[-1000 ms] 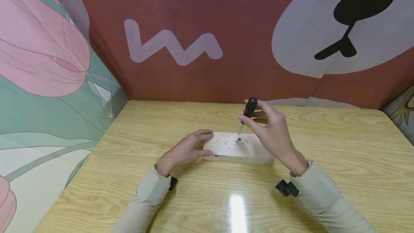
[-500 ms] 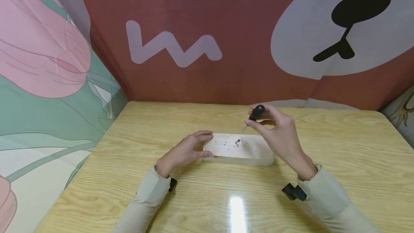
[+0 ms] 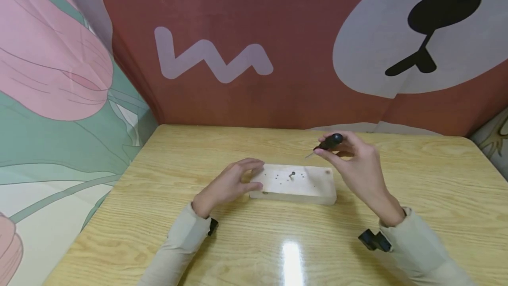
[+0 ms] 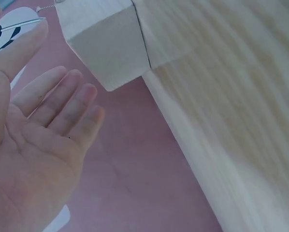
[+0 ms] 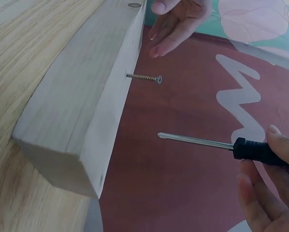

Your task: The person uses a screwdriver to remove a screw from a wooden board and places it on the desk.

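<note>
A pale wooden block (image 3: pixel 305 189) lies on the table, its top dotted with small holes. From that top a screw (image 5: pixel 144 77) stands out, most of its threaded shank showing. My right hand (image 3: pixel 361 167) holds a black-handled screwdriver (image 3: pixel 330 141) between thumb and fingers, right of the block's far side. The screwdriver's tip is apart from the screw in the right wrist view. My left hand (image 3: pixel 230 182) is at the block's left end, thumb towards the near edge and fingers towards the far edge. In the left wrist view its fingers (image 4: pixel 81 108) look relaxed, with a gap to the block.
The wood-grain table (image 3: pixel 190 242) ends at a red printed cloth backdrop (image 3: pixel 238 105). A floral cloth (image 3: pixel 51 78) hangs along the left side. A small black device (image 3: pixel 374 239) sits at the right wrist.
My right hand has moved right with the screwdriver, drawing its tip away from the screw and tilting the handle rightward. The left hand and the block have stayed nearly in place.
</note>
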Available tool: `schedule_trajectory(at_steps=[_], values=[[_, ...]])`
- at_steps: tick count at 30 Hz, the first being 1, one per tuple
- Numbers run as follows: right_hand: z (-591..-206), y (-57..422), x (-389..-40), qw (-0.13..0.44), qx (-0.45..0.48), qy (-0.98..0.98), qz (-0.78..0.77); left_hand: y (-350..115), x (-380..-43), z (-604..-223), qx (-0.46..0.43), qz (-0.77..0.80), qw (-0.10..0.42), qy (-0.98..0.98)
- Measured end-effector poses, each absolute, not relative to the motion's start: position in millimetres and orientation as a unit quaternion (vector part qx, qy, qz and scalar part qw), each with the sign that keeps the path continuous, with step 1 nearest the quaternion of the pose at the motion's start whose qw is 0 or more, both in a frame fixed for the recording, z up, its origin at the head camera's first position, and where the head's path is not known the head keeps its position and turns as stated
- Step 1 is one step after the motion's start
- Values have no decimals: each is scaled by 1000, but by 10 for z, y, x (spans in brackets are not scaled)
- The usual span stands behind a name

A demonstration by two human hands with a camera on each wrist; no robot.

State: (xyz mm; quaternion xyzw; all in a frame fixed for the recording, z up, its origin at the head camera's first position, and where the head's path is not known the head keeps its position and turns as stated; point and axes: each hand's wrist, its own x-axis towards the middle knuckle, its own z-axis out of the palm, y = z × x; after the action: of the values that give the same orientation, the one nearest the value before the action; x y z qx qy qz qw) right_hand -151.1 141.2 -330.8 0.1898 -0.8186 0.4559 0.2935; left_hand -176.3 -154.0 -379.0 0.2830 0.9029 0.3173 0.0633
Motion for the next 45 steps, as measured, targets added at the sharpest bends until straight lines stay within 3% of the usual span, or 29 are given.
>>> schedule_trajectory(at_steps=[18,27,45], values=[[-3389,1641,-1454,273,172,-826,461,-1261,-1835,-3782,349,344,9,872],[-3460,1743,-1451,288,202,-814,463,-1086,-1835,-3812,344,334,31,877],[-3529,1806,-1422,296,209,-806,467,-797,-1857,-3844,349,291,-23,890]])
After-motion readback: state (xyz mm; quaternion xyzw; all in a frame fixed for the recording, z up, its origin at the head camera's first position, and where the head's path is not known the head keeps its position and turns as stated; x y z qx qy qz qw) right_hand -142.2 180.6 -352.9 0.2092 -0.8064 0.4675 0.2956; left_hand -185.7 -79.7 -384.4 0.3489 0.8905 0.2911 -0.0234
